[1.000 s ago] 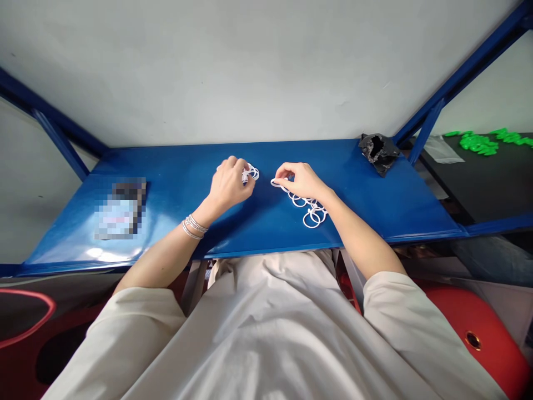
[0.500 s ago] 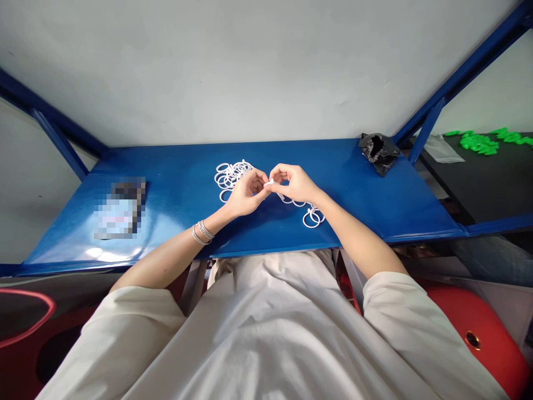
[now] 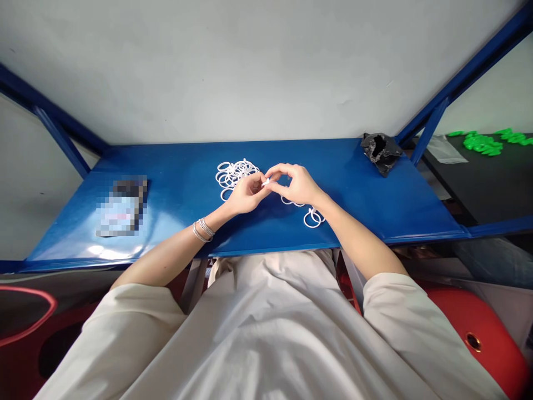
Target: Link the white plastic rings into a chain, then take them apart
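My left hand and my right hand meet over the middle of the blue table. Between their pinched fingertips is a small white plastic piece, mostly covered, perhaps part of a ring. A pile of white plastic rings lies on the table just behind and left of my left hand. More white rings lie loose beneath and to the right of my right hand, partly hidden by it and the wrist.
At the table's back right corner sits a crumpled black plastic bag, open at the top. A pixelated flat object lies on the left. Blue frame bars rise at both sides. Bright green pieces lie on a dark surface beyond the right bar.
Both hands stay together around the small white piece; my right fingers have shifted slightly left over it. The view has moved a little; the ring pile looks unchanged.
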Demonstrator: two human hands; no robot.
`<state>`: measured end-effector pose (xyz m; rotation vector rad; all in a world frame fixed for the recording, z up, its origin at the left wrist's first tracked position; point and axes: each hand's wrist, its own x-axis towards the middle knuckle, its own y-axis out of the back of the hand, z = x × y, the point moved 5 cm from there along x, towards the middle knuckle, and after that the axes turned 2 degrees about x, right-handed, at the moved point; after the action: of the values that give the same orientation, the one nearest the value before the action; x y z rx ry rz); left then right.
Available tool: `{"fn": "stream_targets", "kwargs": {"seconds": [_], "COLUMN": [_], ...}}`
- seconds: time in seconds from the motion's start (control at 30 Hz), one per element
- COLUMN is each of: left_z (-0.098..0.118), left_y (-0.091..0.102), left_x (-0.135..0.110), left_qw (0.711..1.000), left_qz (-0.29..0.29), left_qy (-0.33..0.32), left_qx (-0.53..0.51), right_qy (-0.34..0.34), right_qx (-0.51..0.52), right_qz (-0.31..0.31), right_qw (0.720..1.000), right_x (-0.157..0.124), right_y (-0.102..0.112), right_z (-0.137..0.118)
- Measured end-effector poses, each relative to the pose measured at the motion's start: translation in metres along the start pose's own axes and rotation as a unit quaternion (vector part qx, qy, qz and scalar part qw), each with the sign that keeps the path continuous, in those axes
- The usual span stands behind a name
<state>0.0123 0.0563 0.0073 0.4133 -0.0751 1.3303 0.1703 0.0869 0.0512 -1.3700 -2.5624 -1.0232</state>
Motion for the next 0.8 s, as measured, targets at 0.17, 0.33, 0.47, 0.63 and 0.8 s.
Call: {"fn": "stream_targets", "kwargs": {"seconds": [0.17,0.33,0.47,0.63,0.8], "left_z": [0.004,0.006,0.008,0.015,0.019], "left_y": [-0.001,-0.003,-0.004,-0.010,-0.013], "left_x": [0.001,0.000,-0.004,-0.007,-0.007], "left_qw": [0.999,0.998,0.997,0.992,0.991], "left_qz": [0.007,-0.020,-0.059,-0.120,-0.129], "left_qy": [-0.027,-0.028,-0.009,0.008,0.002], "left_qx": [-0.042,-0.054,-0.053,-0.046,-0.035], "right_qy": [-0.016,-0.078,-0.071,-0.037,-0.046], "right_qx": [0.010,0.125,0.184,0.212,0.205], "right_qz": [-0.028,-0.127,-0.157,-0.183,-0.175], "right_qw": [0.999,0.981,0.968,0.959,0.962], "right_x": [0.001,-0.001,-0.002,-0.004,-0.004], "right_y": [0.002,-0.010,-0.017,-0.024,-0.027], "right_z": [0.004,0.016,0.011,0.004,0.005]}}
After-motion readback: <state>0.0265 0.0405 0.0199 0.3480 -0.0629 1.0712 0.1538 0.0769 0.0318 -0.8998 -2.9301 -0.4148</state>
